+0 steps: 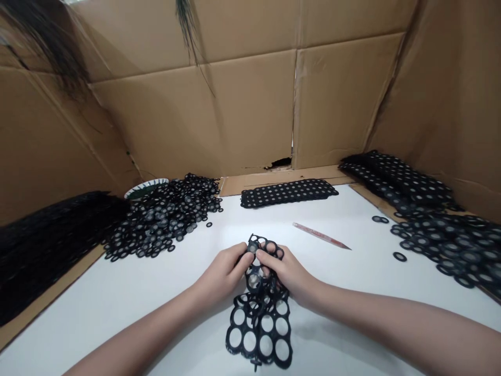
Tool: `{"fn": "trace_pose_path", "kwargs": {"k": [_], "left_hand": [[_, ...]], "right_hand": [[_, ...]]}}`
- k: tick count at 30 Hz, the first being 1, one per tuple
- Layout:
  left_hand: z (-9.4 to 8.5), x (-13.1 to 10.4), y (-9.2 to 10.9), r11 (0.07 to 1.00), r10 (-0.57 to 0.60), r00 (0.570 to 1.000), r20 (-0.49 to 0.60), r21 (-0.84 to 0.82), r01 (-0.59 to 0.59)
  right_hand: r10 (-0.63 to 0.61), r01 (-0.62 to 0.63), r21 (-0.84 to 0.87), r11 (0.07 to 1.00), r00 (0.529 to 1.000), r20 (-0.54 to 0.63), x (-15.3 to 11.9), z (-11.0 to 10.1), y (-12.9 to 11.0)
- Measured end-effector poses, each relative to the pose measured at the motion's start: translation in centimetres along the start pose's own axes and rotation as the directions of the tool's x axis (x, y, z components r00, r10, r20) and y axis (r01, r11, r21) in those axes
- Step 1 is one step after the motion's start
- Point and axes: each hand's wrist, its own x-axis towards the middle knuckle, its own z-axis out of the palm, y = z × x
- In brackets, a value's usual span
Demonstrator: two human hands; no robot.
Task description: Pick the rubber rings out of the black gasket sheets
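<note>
Near the front of the white table, a floppy black rubber sheet with rows of large round holes is bunched up between both hands. My left hand pinches its upper left part between thumb and fingers. From the other side my right hand grips the same sheet, its thumb close to the left thumb and its fingers partly hidden behind the sheet. The lower end of the sheet hangs down toward me. A grey-centred disc seems to show at the left fingertips, too small to make out.
A pile of small black rings lies at left, before a striped-rim bowl. Dark sheets are stacked far left. A dotted black strip stack lies at the back, a pointed red-and-white stick nearer. More sheets and rings are at right. Cardboard walls enclose the table.
</note>
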Motion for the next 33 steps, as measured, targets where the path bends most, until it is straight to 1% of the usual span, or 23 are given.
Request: {"fn": "trace_pose_path", "kwargs": {"k": [2,3,4,5,6,7,9,12,14,15,16,17,18,19,21,22,23,25,27,29,30,31,33], "left_hand": [[0.0,0.2,-0.1,0.973,-0.03,0.999,0.029,-0.227,0.036],[0.0,0.4,-0.3,0.947,-0.061,0.998,0.021,-0.316,0.064],[0.0,0.5,-0.5,0.921,-0.093,0.996,0.006,-0.38,0.088],[0.0,0.6,-0.7,0.906,-0.12,0.993,-0.017,-0.411,0.102],[0.0,0.7,-0.8,0.908,-0.138,0.989,-0.044,-0.404,0.109],[-0.1,0.8,-0.9,0.926,-0.144,0.987,-0.073,-0.363,0.108],[-0.1,0.7,-1.0,0.972,-0.114,0.986,-0.118,-0.218,0.087],[0.0,0.5,-0.8,0.999,-0.041,0.993,-0.111,-0.026,0.039],[0.0,0.4,-0.8,0.999,-0.02,0.995,-0.096,0.037,0.024],[0.0,0.4,-0.7,0.999,-0.02,0.996,-0.088,0.038,0.023],[0.0,0.4,-0.7,1.0,-0.026,0.997,-0.069,0.002,0.026],[-0.1,0.4,-0.6,0.996,-0.04,0.999,-0.028,-0.079,0.037],[-0.1,0.4,-0.5,0.979,-0.061,0.998,0.03,-0.195,0.065],[0.0,0.4,-0.4,0.941,-0.084,0.992,0.095,-0.321,0.11],[0.2,0.4,0.0,0.817,-0.132,0.971,0.201,-0.532,0.221],[0.3,0.4,0.1,0.752,-0.157,0.96,0.231,-0.603,0.267],[0.5,0.4,0.3,0.693,-0.178,0.954,0.241,-0.657,0.295],[0.9,0.4,0.3,0.606,-0.202,0.952,0.229,-0.734,0.305],[0.8,0.7,-0.1,0.577,-0.239,0.958,0.159,-0.77,0.272],[0.1,1.2,-0.8,0.603,-0.293,0.956,-0.007,-0.777,0.179],[-0.5,1.5,-1.2,0.628,-0.32,0.941,-0.112,-0.768,0.122],[-1.1,1.7,-1.6,0.662,-0.34,0.912,-0.231,-0.748,0.057],[-2.3,2.0,-2.2,0.751,-0.365,0.837,-0.409,-0.66,0.005]], "right_hand": [[-0.004,0.005,0.038,0.999,1.0,-0.01,-0.1,0.1,0.0],[-0.005,0.006,0.063,0.998,1.0,-0.014,-0.2,0.1,0.0],[0.004,-0.003,0.087,0.996,1.0,-0.014,-0.2,0.0,0.0],[0.021,-0.02,0.109,0.994,1.0,-0.012,-0.2,0.0,0.0],[0.042,-0.04,0.122,0.992,0.999,-0.008,-0.2,0.0,0.0],[0.057,-0.057,0.122,0.991,0.998,-0.001,-0.2,0.0,0.1],[0.059,-0.061,0.089,0.994,0.998,0.025,-0.1,0.1,0.4],[0.005,-0.006,0.023,1.0,0.998,0.055,-0.1,0.2,0.7],[-0.018,0.019,-0.002,1.0,0.998,0.059,-0.1,0.3,0.8],[-0.017,0.018,-0.004,1.0,0.998,0.062,-0.2,0.3,0.7],[-0.009,0.008,0.003,1.0,0.997,0.071,-0.3,0.3,0.7],[0.004,-0.006,0.016,1.0,0.997,0.083,-0.4,0.3,0.7],[0.015,-0.019,0.033,0.999,0.995,0.097,-0.5,0.3,0.6],[0.015,-0.021,0.052,0.998,0.994,0.111,-0.6,0.4,0.6],[-0.018,0.005,0.091,0.996,0.99,0.137,-0.7,0.4,0.5],[-0.039,0.022,0.113,0.993,0.988,0.149,-0.7,0.5,0.4],[-0.057,0.035,0.135,0.99,0.986,0.158,-0.7,0.5,0.4],[-0.074,0.046,0.172,0.984,0.984,0.161,-0.5,0.6,0.3],[-0.073,0.049,0.187,0.981,0.99,0.124,-0.3,0.6,0.1],[-0.051,0.042,0.171,0.984,0.997,0.054,-0.1,0.5,0.0],[-0.035,0.031,0.159,0.987,0.999,0.021,-0.1,0.4,0.0],[-0.018,0.018,0.145,0.989,1.0,-0.003,-0.1,0.3,0.0],[-0.008,0.008,0.123,0.992,1.0,-0.008,-0.2,0.2,0.0]]}}
